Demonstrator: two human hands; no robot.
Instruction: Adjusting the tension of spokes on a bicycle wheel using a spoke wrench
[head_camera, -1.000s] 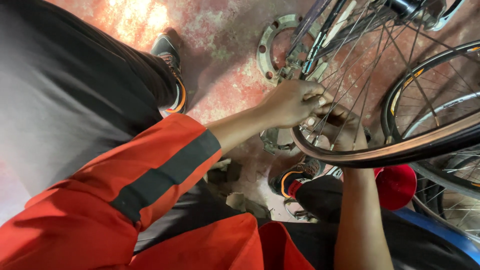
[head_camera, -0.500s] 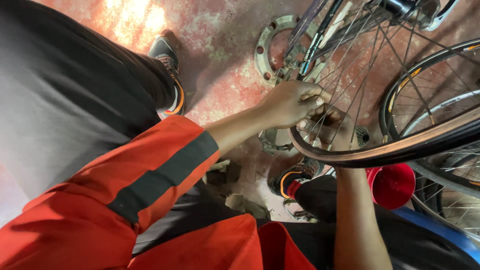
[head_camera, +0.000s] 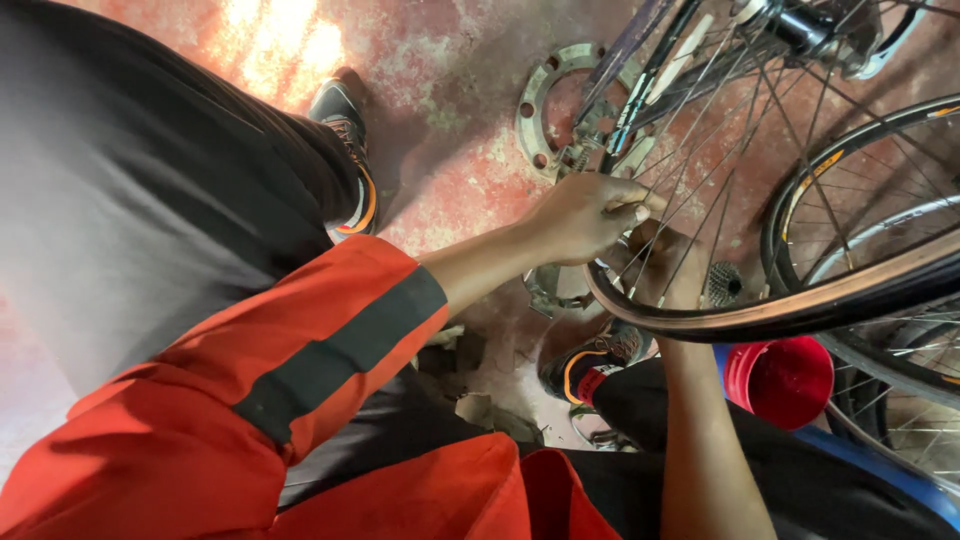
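While your fingers (head_camera: 628, 207) pinch together around a spoke just inside the rim, your left hand (head_camera: 580, 215) bears on the bicycle wheel (head_camera: 760, 310) at its lower arc, above the red-stained floor (head_camera: 440, 110). Your right hand (head_camera: 668, 262) sits just beyond, behind the spokes and touching them; whether its fingers are closed or spread you cannot tell from here. By the look of it you are working the spokes at the rim, and any next move would call for a steady wheel and a firm pinch. Your left forearm reaches from the orange sleeve (head_camera: 330, 350) at the lower left; your right forearm rises straight from the bottom edge. A perforated metal ring (head_camera: 540, 100) lies on the floor beyond the wheel, a red cup (head_camera: 785, 380) near your right arm, and a shoe (head_camera: 345, 120) towards the top.
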